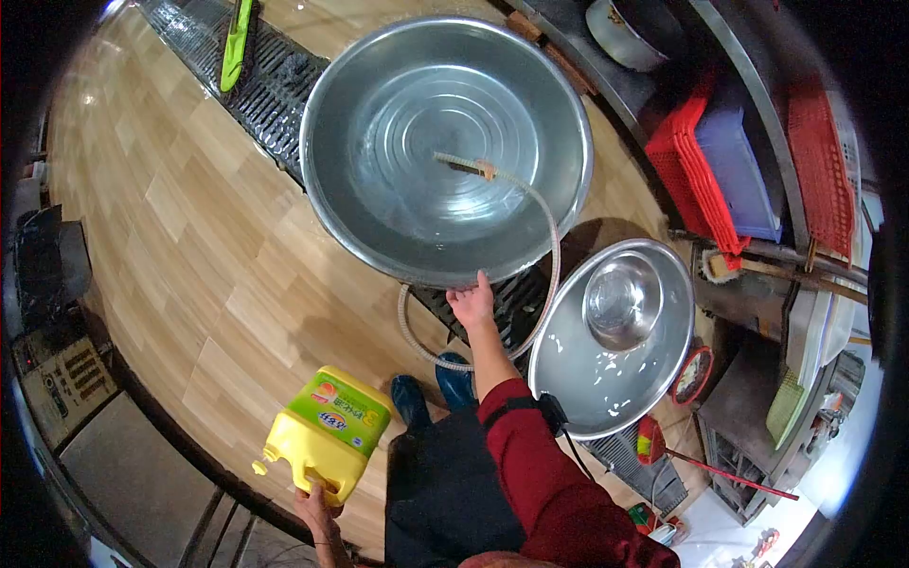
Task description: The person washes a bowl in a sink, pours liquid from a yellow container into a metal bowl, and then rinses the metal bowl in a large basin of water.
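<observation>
My left hand grips the handle of a yellow plastic jug with a green label. The jug is held tilted above the floor, its small yellow cap hanging beside the spout. At the near rim of a large metal basin is my right hand, palm up, thumb at the rim and the other fingers curled beneath its edge. A ribbed hose hangs over that rim, its end inside the basin, where shallow water seems to lie.
A second metal basin with a smaller metal bowl in it stands at right. Red baskets and a brush are by the shelving. A drain grate crosses the wood-patterned floor; a green-handled tool lies over it.
</observation>
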Action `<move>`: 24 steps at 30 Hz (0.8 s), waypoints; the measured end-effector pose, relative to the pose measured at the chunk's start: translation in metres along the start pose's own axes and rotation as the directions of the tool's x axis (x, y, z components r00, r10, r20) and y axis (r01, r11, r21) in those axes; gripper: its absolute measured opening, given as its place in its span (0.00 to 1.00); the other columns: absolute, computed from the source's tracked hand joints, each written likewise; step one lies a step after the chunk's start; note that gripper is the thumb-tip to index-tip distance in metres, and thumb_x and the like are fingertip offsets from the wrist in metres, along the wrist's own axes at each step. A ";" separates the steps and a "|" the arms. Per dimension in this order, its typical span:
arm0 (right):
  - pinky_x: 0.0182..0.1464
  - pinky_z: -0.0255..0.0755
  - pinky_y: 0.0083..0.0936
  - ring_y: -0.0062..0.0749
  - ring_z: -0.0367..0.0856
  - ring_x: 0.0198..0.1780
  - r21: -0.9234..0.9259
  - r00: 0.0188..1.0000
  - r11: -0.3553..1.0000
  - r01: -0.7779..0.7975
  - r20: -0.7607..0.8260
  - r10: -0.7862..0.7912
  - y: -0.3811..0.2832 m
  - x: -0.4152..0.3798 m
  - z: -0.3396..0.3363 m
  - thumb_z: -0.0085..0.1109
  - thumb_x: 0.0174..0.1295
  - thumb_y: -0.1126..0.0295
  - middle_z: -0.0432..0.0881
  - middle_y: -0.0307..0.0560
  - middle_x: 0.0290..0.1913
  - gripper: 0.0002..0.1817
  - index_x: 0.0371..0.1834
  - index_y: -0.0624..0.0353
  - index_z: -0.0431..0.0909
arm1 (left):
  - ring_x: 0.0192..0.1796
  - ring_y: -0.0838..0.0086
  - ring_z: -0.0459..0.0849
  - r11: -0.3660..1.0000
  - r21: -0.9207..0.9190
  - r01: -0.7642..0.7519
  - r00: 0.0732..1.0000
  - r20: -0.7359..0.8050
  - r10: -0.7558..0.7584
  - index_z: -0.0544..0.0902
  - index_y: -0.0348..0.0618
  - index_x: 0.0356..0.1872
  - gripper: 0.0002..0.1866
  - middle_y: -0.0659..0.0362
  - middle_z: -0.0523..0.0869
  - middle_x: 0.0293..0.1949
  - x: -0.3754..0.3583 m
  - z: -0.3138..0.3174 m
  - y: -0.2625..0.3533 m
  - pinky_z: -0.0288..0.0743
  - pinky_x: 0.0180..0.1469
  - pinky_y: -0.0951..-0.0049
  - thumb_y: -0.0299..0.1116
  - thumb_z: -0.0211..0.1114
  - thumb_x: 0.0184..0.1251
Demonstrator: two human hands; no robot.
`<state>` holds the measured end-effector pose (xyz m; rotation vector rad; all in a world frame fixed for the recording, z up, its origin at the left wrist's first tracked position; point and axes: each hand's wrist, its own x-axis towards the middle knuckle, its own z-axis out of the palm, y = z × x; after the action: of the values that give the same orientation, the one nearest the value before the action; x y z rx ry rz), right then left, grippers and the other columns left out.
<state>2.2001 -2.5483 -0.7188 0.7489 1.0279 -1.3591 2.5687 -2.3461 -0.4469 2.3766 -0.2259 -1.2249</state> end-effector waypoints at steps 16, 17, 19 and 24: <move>0.52 0.69 0.47 0.40 0.72 0.50 -0.242 0.924 0.905 0.351 -0.068 -0.377 -0.058 0.021 -0.004 0.50 0.62 0.71 0.74 0.48 0.46 0.11 0.48 0.57 0.69 | 0.24 0.76 0.76 0.994 0.057 -0.097 0.984 0.153 0.087 0.75 0.34 0.36 0.12 0.59 0.78 0.27 0.035 0.032 0.049 0.70 0.24 0.76 0.29 0.61 0.51; 0.52 0.69 0.47 0.40 0.72 0.50 -0.233 0.923 0.906 0.354 -0.069 -0.378 -0.049 0.018 -0.004 0.50 0.62 0.71 0.74 0.48 0.46 0.11 0.48 0.57 0.69 | 0.23 0.76 0.76 0.991 0.019 -0.130 0.982 0.140 0.126 0.75 0.34 0.36 0.12 0.59 0.78 0.27 0.046 0.025 0.036 0.69 0.23 0.77 0.29 0.61 0.51; 0.52 0.69 0.48 0.40 0.73 0.49 -0.221 0.930 0.913 0.344 -0.053 -0.363 -0.036 0.021 -0.003 0.50 0.62 0.71 0.75 0.48 0.46 0.12 0.48 0.57 0.69 | 0.23 0.76 0.76 0.986 -0.032 -0.164 0.979 0.118 0.166 0.75 0.33 0.36 0.12 0.59 0.78 0.28 0.051 0.024 0.037 0.69 0.22 0.77 0.29 0.60 0.52; 0.43 0.75 0.50 0.45 0.75 0.46 -0.012 0.929 0.932 0.363 -0.072 -0.363 0.020 0.029 -0.014 0.54 0.56 0.78 0.74 0.49 0.46 0.15 0.47 0.57 0.67 | 0.26 0.76 0.76 0.972 0.064 -0.228 0.958 0.191 0.212 0.75 0.33 0.40 0.12 0.58 0.78 0.29 0.053 0.008 0.039 0.70 0.25 0.76 0.26 0.58 0.54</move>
<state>2.2150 -2.5452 -0.7532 0.6317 1.2692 -1.6574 2.5965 -2.4009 -0.4717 2.2361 -0.5966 -1.3481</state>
